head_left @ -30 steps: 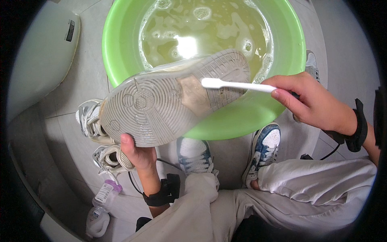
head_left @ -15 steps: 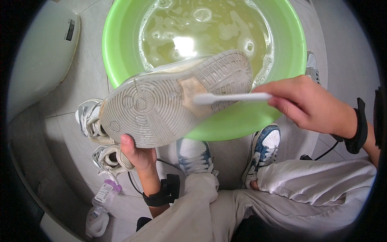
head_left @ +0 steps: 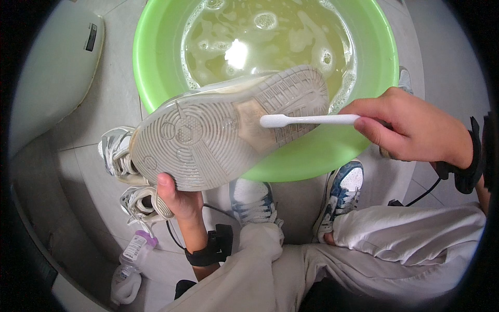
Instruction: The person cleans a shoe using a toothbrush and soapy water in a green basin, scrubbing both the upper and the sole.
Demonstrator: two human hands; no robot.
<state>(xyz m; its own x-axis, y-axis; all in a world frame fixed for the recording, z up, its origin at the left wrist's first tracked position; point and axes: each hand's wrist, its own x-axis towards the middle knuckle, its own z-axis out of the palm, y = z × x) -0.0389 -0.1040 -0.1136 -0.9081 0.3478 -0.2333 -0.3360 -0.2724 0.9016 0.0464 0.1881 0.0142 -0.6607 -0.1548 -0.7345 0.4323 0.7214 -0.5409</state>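
My left hand (head_left: pixel 181 200) grips a shoe (head_left: pixel 200 148) by its toe end, thumb on the sole and the other fingers hidden behind. The sole faces up at me, pale and ridged, with a yellowish patch at its arch. In my right hand (head_left: pixel 410 127) is a white brush (head_left: pixel 312 120), held by its handle between thumb and fingers. Its head lies over the arch of the sole; the bristles are turned away from view, so contact is hard to tell. The shoe overlaps the near rim of a green basin (head_left: pixel 306 158) holding cloudy, foamy yellowish water (head_left: pixel 291 39).
A pair of grey-and-white shoes (head_left: pixel 118 153) stands on the tiled floor at left, with a clear bottle with a purple part (head_left: pixel 136 249) nearer me. My feet wear blue-and-white shoes (head_left: pixel 347 182) below the basin. A white rounded fixture (head_left: pixel 57 67) rises at far left.
The brush has shifted slightly to the right along the sole, and my right hand has moved right and a little up with it. My left hand keeps the shoe almost still.
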